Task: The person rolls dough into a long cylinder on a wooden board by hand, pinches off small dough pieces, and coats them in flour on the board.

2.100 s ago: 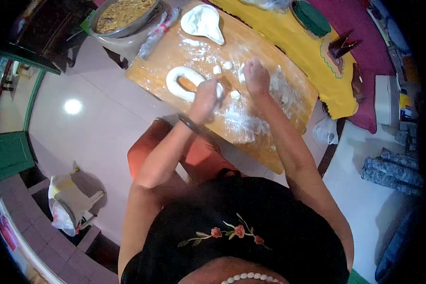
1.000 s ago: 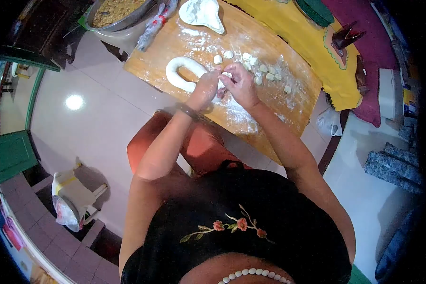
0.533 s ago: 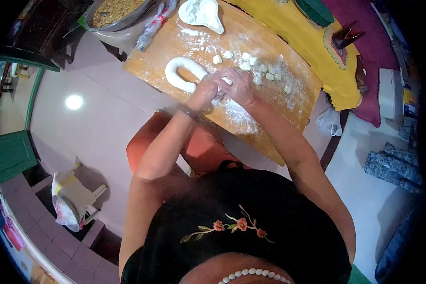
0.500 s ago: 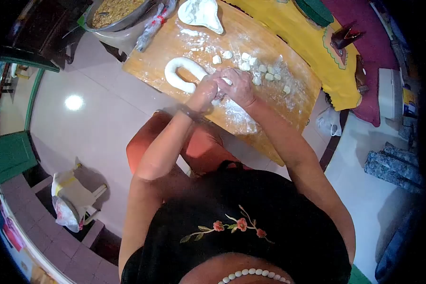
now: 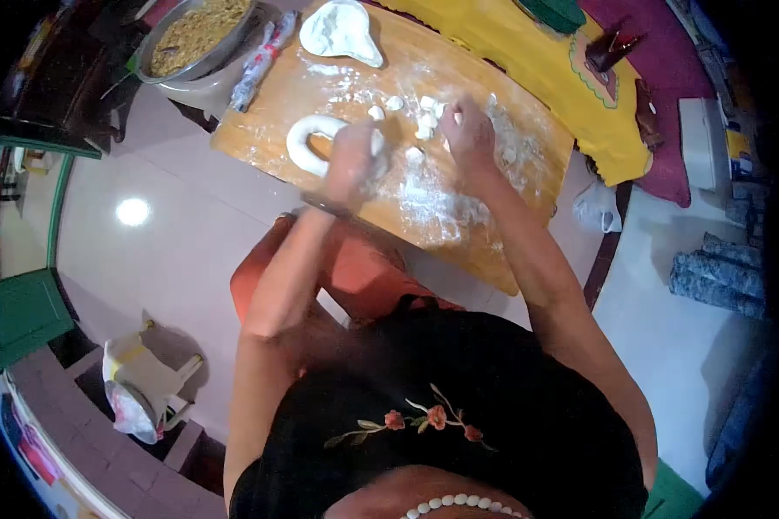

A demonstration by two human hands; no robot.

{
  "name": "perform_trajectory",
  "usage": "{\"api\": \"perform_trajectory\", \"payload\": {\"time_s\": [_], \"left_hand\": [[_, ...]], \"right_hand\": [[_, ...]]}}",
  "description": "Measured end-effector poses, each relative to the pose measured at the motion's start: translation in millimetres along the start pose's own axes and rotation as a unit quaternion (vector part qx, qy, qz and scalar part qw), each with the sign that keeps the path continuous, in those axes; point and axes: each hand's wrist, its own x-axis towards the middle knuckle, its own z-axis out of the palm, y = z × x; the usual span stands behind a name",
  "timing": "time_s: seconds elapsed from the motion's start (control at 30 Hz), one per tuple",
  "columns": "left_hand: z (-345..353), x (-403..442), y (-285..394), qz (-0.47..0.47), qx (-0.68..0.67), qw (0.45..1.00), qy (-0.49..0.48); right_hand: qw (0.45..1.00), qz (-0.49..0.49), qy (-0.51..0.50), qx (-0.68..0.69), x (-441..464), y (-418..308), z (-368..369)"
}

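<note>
A curved white dough rope [image 5: 301, 143] lies on the floured wooden board [image 5: 260, 143]. My left hand [image 5: 352, 156] is closed round its right end, smeared by motion, with white dough showing beside the fingers. To the right, my right hand [image 5: 471, 141] is raised over the small dough pieces, fingers curled in. A pale bit shows at its fingertips and looks like a piece of dough. Several cut dough pieces [image 5: 426, 121] lie left of this hand, some partly covered by it. One loose piece [image 5: 415, 156] sits between my hands.
A bag of flour [image 5: 337, 35] lies at the board's back edge. At the back left are a metal bowl of filling [image 5: 201, 39] and a rolled plastic bag [image 5: 262, 60]. A yellow cloth [image 5: 528, 69] lies behind the board; a stool [image 5: 147, 372] stands at left.
My hands were together at the end of the dough rope and are now apart. The right has moved right over the cut pieces; the left stays at the rope. The view has shifted slightly.
</note>
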Motion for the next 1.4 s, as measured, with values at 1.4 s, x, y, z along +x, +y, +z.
{"api": "perform_trajectory", "payload": {"time_s": [1.4], "left_hand": [[38, -30, -4, -0.298, -0.382, 0.871, -0.082]], "right_hand": [[0.97, -0.168, -0.008, 0.176, -39, -68, 16]]}}
